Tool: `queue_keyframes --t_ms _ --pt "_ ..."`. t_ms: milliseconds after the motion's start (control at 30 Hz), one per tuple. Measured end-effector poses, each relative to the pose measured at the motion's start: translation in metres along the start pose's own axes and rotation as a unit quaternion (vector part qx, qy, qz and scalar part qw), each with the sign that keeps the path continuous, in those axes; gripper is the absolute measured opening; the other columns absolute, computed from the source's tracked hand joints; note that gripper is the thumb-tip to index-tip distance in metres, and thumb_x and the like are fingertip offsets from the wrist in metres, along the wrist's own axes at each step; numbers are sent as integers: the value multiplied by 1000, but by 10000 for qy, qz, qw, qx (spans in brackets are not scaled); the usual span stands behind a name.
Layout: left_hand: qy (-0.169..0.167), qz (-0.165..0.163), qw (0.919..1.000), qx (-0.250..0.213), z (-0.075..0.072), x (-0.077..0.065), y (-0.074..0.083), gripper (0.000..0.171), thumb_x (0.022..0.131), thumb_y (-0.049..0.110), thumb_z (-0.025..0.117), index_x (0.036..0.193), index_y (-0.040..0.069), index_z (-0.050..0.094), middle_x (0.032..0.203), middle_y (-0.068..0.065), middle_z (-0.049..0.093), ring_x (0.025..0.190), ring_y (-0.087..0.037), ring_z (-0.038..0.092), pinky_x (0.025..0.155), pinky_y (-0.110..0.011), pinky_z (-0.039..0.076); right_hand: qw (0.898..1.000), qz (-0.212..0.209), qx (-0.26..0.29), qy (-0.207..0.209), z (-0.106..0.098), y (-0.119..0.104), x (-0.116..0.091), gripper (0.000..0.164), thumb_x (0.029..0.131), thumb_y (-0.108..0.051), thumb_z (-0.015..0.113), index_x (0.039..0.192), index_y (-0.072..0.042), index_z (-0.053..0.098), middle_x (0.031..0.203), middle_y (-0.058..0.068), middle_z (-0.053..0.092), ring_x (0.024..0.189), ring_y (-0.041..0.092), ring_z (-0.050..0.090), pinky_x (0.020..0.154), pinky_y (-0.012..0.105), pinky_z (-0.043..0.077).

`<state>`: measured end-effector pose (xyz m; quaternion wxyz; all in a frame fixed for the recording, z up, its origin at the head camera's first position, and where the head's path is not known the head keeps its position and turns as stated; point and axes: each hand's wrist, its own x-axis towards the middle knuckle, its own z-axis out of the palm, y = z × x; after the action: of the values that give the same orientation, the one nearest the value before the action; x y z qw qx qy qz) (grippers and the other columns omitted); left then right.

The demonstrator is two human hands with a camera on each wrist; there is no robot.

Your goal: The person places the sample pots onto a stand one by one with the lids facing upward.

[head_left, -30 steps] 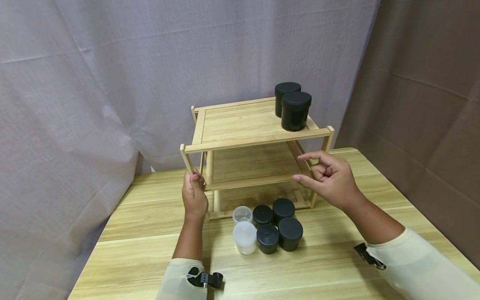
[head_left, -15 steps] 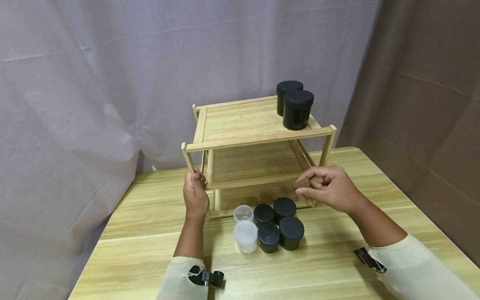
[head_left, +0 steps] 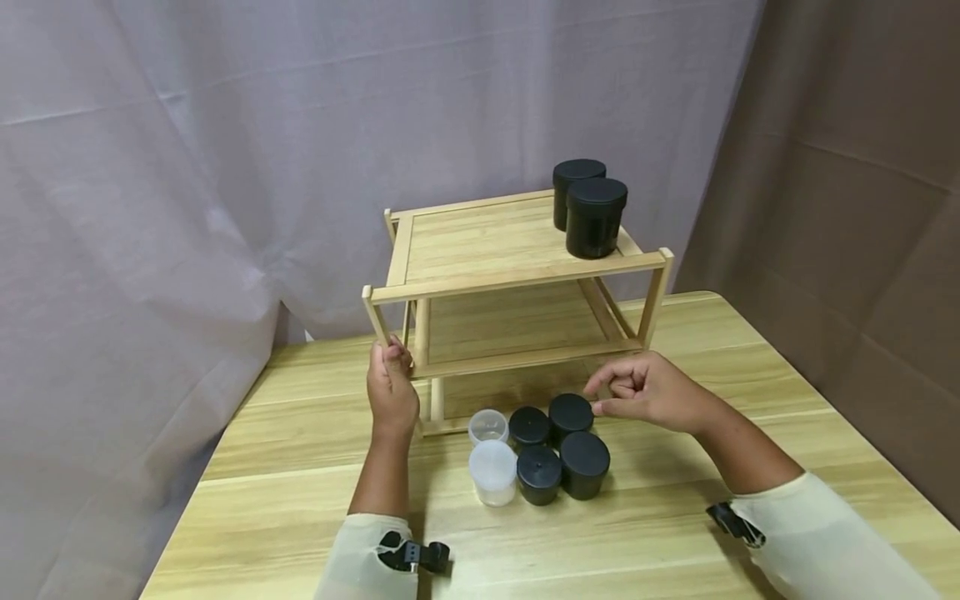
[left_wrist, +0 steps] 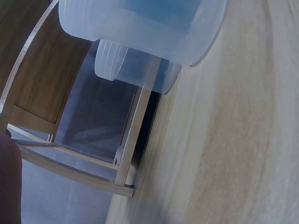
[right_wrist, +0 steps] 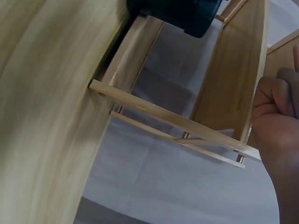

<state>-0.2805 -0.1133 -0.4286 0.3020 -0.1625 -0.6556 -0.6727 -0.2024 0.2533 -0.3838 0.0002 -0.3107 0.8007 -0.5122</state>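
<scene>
My left hand (head_left: 392, 392) grips the front left leg of a wooden shelf rack (head_left: 510, 283), fingers wrapped round it below the top shelf. The right hand (head_left: 651, 393) is at the right side of a black lidded jar (head_left: 572, 414) in the back row, thumb and index finger apart at its lid edge, other fingers curled. Beside that jar stand another black jar (head_left: 586, 465), two smaller black jars (head_left: 538, 475) and two clear plastic jars (head_left: 492, 472). In the right wrist view the hand (right_wrist: 280, 105) is near the rack, with a dark jar (right_wrist: 187, 16) at the top.
On the top shelf's right side stand two tall black lidded jars (head_left: 596, 221), one behind the other. The rack's lower shelves are bare where visible. A wooden table (head_left: 300, 467) lies underneath, with a grey curtain (head_left: 225, 167) behind and a brown one (head_left: 847, 208) to the right.
My right hand has come down from the middle shelf's right end to the back right black jar. The left hand keeps its grip on the leg.
</scene>
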Motion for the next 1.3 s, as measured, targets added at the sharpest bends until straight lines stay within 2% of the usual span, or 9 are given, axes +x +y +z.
queue_keyframes --t_ms 300,467,700,800,933,1000,1067,1133,1300 --pt "-67 103 9999 -22 0 1 -3 76 111 56 34 111 -19 46 81 0 42 73 -6 40 65 -17 37 9983 477 224 -245 -2 10 0 27 95 5 77 119 16 69 61 6 23 57 0 25 69 20 53" --pt "-50 152 9999 33 1 0 -2 82 107 63 35 110 -18 47 81 1 42 72 -6 40 64 -17 36 9967 513 567 -269 -3 14 -1 30 95 8 75 121 19 66 63 5 21 55 14 20 71 20 53" --pt "-87 145 9999 19 1 0 -2 80 108 61 35 112 -18 47 82 0 42 73 -6 40 65 -17 37 9909 564 1199 -243 -2 23 -4 26 97 9 70 121 -2 73 64 2 23 56 24 20 80 22 60" --pt "-60 93 9999 15 1 0 -2 78 109 60 35 112 -18 47 83 1 43 75 -6 41 66 -17 39 9886 539 1382 -271 1 27 -4 25 98 9 69 120 -2 73 64 1 24 55 24 19 65 19 53" --pt "-27 69 10000 4 0 0 -1 71 111 56 36 109 -13 49 83 1 44 75 -7 42 67 -17 40 9887 536 1386 -222 3 31 -3 26 98 8 70 123 15 65 64 1 23 54 24 18 50 26 33" --pt "-36 84 10000 5 0 0 0 64 111 56 36 107 -6 50 82 1 43 74 -7 42 66 -17 39 9886 585 1370 -207 3 32 -4 26 98 7 70 123 15 66 65 1 22 54 23 17 57 22 46" --pt "-54 89 9999 1 0 0 1 66 110 58 36 107 -7 50 82 0 42 74 -7 41 66 -17 38 9886 643 1351 -184 3 35 -4 25 99 7 70 123 10 68 65 1 21 54 23 16 75 21 59" --pt "-67 107 9999 7 0 0 1 71 109 60 36 108 -10 50 82 0 42 74 -6 41 66 -17 38 9883 689 1349 -173 3 38 -5 25 99 7 69 123 1 71 65 1 22 54 23 17 85 24 62" --pt "-84 112 9999 47 -1 0 0 80 108 61 35 112 -18 46 82 0 42 74 -6 41 66 -17 38 9871 706 1429 -175 3 50 -6 27 99 7 69 124 -5 72 63 -3 27 53 20 19 56 28 40"
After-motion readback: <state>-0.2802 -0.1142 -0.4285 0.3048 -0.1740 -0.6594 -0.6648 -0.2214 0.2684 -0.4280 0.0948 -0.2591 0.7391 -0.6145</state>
